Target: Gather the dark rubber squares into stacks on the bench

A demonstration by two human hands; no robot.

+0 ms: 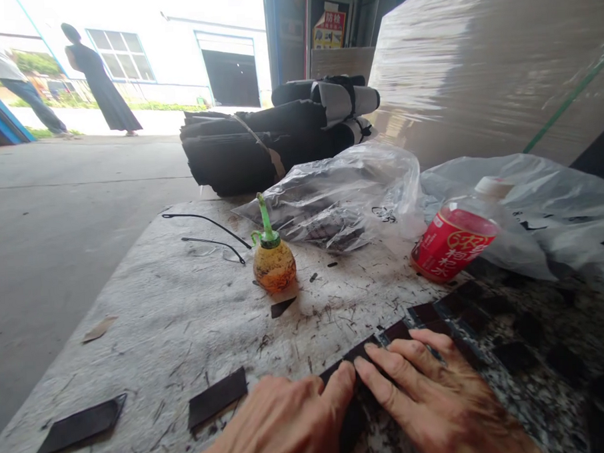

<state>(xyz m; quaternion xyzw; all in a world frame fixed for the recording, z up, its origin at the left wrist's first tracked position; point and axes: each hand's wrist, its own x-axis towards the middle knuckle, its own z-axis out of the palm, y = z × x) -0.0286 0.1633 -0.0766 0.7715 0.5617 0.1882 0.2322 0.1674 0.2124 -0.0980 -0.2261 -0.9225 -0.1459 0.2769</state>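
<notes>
Head view, looking forward and down over a grey, scuffed desk (pixel 175 312) at the edge of an open workshop.

Both hands lie flat at the bottom centre of the frame. The left hand (pixel 285 421) comes in from the lower left; the right hand (pixel 434 401) comes in from the lower right. Their fingers are extended and close together, gripping nothing, pressing down on a black strip (pixel 387 333). The left thumb tip and the right forefinger tip nearly meet on the strip's near end.

The strip looks made of dark square pieces joined edge to edge. Its long axis runs from the fingertips away to the upper right, toward a red bottle (pixel 450 243) lying on its side. Most of the strip therefore lies beyond and to the right of the fingers, and the right hand covers more of it and is nearer its length.

Two loose black pieces (pixel 217 397) (pixel 80 426) lie flat to the left of the left hand, apart from it.

Farther back stand a small round glue bottle (pixel 273 261) with a green nozzle, thin black wires (pixel 207 234), clear plastic bags (pixel 341 198), and a bundle of dark rolls (pixel 258 145). Wrapped boards (pixel 475 65) rise at the right.

A person (pixel 98 78) stands outside in the distance.
</notes>
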